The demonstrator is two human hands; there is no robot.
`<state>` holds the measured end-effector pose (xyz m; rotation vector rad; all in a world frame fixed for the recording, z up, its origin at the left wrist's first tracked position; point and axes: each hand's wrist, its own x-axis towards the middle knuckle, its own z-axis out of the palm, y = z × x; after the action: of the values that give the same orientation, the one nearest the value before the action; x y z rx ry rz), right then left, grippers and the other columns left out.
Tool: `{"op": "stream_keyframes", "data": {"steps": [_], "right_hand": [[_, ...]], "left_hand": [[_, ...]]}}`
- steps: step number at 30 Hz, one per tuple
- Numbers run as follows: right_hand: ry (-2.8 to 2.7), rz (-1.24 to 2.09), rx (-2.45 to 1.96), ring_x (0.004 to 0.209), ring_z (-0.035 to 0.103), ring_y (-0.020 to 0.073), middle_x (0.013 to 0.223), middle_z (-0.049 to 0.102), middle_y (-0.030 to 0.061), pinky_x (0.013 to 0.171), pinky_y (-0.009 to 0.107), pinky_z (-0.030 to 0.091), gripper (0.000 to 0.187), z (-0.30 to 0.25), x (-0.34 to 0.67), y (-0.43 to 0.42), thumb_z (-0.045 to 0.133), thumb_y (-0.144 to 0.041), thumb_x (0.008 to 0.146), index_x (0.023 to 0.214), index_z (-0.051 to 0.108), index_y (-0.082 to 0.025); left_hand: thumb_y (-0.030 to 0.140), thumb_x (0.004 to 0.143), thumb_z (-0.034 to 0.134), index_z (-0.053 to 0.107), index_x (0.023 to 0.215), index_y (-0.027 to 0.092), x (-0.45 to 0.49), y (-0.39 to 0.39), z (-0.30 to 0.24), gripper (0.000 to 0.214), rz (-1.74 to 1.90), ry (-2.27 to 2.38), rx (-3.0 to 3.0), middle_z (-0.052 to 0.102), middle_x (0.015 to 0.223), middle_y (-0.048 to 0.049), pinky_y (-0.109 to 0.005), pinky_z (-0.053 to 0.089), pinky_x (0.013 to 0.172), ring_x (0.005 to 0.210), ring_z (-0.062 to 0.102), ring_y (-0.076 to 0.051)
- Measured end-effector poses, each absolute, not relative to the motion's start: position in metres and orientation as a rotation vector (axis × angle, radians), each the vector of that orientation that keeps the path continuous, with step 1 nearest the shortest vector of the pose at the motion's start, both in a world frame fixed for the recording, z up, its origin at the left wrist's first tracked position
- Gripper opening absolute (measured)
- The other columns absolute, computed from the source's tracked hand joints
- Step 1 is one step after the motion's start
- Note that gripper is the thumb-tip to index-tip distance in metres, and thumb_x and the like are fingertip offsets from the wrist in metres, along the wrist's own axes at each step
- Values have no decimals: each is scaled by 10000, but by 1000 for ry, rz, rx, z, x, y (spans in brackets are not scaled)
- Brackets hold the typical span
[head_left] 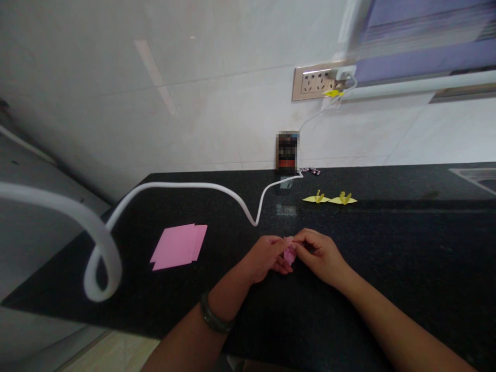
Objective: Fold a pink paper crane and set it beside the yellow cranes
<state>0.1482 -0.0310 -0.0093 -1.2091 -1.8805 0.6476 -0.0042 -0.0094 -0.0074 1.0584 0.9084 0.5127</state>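
Here, your left hand [267, 258] and right hand [320, 256] meet near the middle of the black counter [406, 248]. Both are closed in a fingertip pinch on a small folded pink paper [289, 253]. Its long axis runs roughly toward and away from you, slightly tilted, and your fingers hide much of it. Bare counter lies open to the right and toward the near edge. To the left lie pink sheets [178, 246]. Behind your hands are a white cable [186, 186] and two yellow paper birds [329, 198]. The small box [287, 152] by the wall is blurred, so its label is unreadable.
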Motion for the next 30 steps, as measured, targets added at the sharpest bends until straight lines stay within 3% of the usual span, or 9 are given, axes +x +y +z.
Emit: {"op": "stream_keyframes", "data": {"steps": [9, 21, 27, 30], "right_hand": [[-1785, 812, -1172, 621, 515, 120, 690, 565, 25, 574, 236, 421, 115, -8, 147, -30, 468, -211, 760, 746, 572, -165], [-1759, 791, -1234, 593, 507, 119, 656, 555, 13, 551, 233, 411, 108, -13, 144, -31, 469, -220, 761, 733, 562, -172], [-1573, 1021, -1197, 544, 484, 106, 621, 525, 0, 497, 219, 409, 133, -16, 146, -28, 477, -289, 767, 739, 534, -172], [-1489, 1119, -1157, 544, 475, 99, 630, 508, -4, 496, 216, 416, 131, -13, 150, -26, 478, -296, 770, 774, 522, -172]], "left_hand": [[544, 666, 461, 515, 776, 119, -5, -10, -8, 443, 520, 847, 987, 548, 614, -26, -203, 402, 441, 472, 526, -92], [517, 662, 492, 504, 746, 119, -4, -9, -8, 406, 530, 885, 1049, 541, 592, -19, -206, 416, 444, 463, 525, -89], [557, 697, 403, 506, 776, 129, -4, -8, -9, 448, 543, 852, 1037, 552, 633, -31, -205, 413, 432, 463, 529, -91], [502, 706, 439, 532, 836, 137, -5, -8, -8, 399, 591, 864, 1176, 553, 665, -29, -193, 404, 430, 472, 527, -83]]}}
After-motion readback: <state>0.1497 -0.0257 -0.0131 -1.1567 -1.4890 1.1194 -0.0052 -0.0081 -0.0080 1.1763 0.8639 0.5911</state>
